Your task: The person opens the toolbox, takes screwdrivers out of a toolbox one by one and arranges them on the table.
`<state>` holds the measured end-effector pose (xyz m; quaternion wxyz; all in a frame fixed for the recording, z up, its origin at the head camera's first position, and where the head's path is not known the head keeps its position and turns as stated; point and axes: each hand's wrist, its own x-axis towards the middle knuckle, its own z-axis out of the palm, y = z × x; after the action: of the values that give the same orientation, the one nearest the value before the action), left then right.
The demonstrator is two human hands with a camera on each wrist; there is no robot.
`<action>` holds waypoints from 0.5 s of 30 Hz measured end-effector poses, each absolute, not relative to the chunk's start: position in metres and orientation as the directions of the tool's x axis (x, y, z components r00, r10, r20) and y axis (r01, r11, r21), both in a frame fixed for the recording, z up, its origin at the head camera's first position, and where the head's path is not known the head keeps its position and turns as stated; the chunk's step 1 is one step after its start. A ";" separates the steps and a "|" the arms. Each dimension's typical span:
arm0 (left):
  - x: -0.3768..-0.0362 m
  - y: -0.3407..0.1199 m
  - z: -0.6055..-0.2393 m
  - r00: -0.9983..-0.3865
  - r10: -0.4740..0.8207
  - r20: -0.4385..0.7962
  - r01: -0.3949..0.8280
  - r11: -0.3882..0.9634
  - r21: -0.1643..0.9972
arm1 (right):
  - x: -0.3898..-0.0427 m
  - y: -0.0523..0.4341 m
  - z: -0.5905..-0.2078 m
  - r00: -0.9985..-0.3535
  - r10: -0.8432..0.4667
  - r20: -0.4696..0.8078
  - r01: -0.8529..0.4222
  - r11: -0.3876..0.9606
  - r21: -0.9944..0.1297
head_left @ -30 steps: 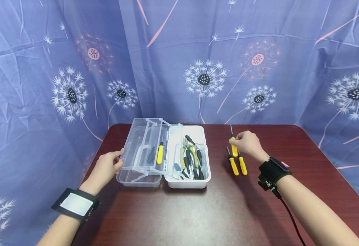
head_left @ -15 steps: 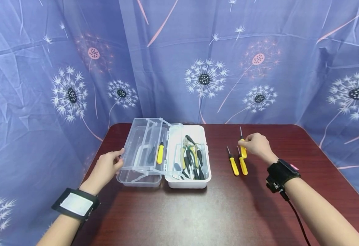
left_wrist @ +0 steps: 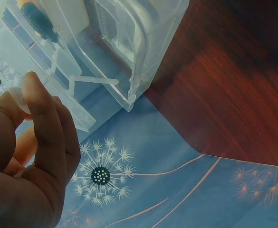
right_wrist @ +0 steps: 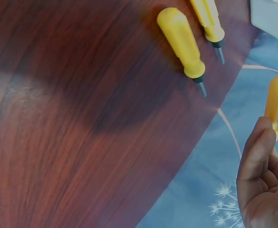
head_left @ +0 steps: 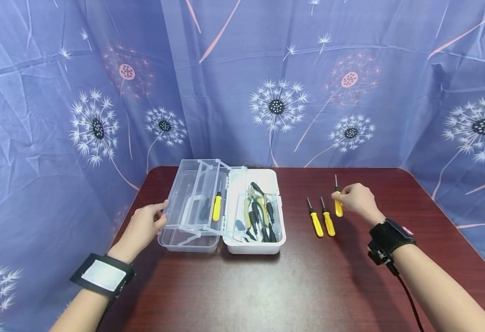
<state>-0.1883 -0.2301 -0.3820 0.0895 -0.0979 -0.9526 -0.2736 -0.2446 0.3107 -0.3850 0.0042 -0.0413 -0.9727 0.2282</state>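
Note:
My right hand (head_left: 342,197) pinches a yellow-handled screwdriver (head_left: 338,206) by its handle, tip pointing away, just above the table. It is to the right of two more yellow screwdrivers (head_left: 314,220) (head_left: 327,221) lying side by side. In the right wrist view the held handle (right_wrist: 277,104) shows above my fingers (right_wrist: 257,156), with the lying pair (right_wrist: 181,40) (right_wrist: 207,16) further off. My left hand (head_left: 159,216) grips the edge of the clear lid (head_left: 192,198) of an open white toolbox (head_left: 250,246). My fingers (left_wrist: 43,123) curl at that clear edge (left_wrist: 105,80).
The toolbox holds several black and yellow tools (head_left: 259,214), and another yellow screwdriver (head_left: 216,206) lies in its clear tray. The dark wooden table (head_left: 267,286) is ringed by a blue dandelion-print curtain (head_left: 275,83). Both wrists wear black bands, the right one (head_left: 389,237) with a cable.
My right hand has carried its screwdriver to the right, from above the two lying ones to a spot beside them. The left hand and toolbox have stayed put.

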 end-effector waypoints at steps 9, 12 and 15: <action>-0.188 -0.230 -0.382 -0.965 0.137 0.224 0.235 0.830 0.506 | -0.242 0.317 -0.396 -0.995 0.093 -0.029 0.097 0.900 -0.425; -0.188 -0.230 -0.382 -0.966 0.135 0.219 0.231 0.829 0.509 | -0.241 0.318 -0.402 -0.994 0.098 -0.056 0.113 0.894 -0.433; -0.188 -0.230 -0.383 -0.967 0.136 0.216 0.231 0.828 0.510 | -0.240 0.320 -0.409 -0.991 0.104 -0.085 0.131 0.889 -0.439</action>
<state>-0.1884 -0.2301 -0.3827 0.0856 -0.0964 -0.9523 -0.2766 -0.2398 0.3196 -0.4094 -0.0294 -0.0604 -0.9714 0.2277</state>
